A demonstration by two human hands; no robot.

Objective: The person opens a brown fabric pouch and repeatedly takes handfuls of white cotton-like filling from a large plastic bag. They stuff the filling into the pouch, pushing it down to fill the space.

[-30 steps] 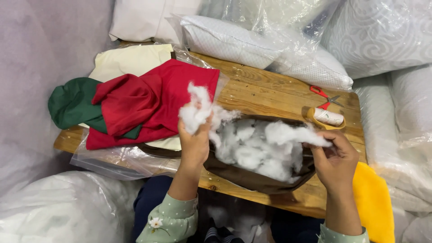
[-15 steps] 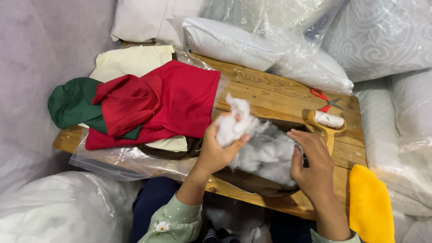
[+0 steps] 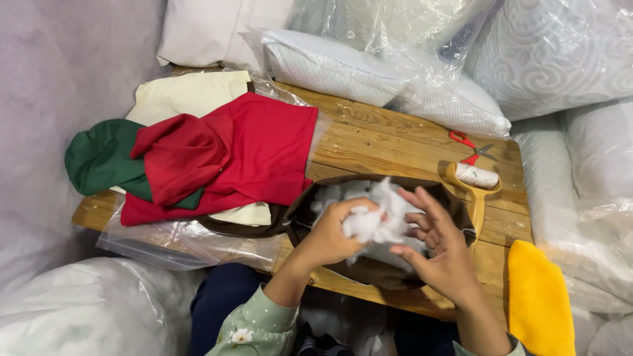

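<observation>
Left hand (image 3: 330, 234): fingers closed on a fluffy white clump of fibre stuffing (image 3: 376, 221).
Right hand (image 3: 438, 254): fingers spread, seemingly touching the stuffing.
Place: over the dark brown fabric cover (image 3: 369, 270), wooden table's (image 3: 389, 142) near edge.

I read this as small pillow-making workshop: plastic-wrapped pillows (image 3: 369, 66) stacked round wooden table (image 3: 389, 142), fabric covers (image 3: 224, 155), scissors (image 3: 471, 146).

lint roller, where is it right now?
Head view, right side of the wooden table: the lint roller lies just below the red-handled scissors, beside the brown cover's right edge, above the right hand.
</observation>
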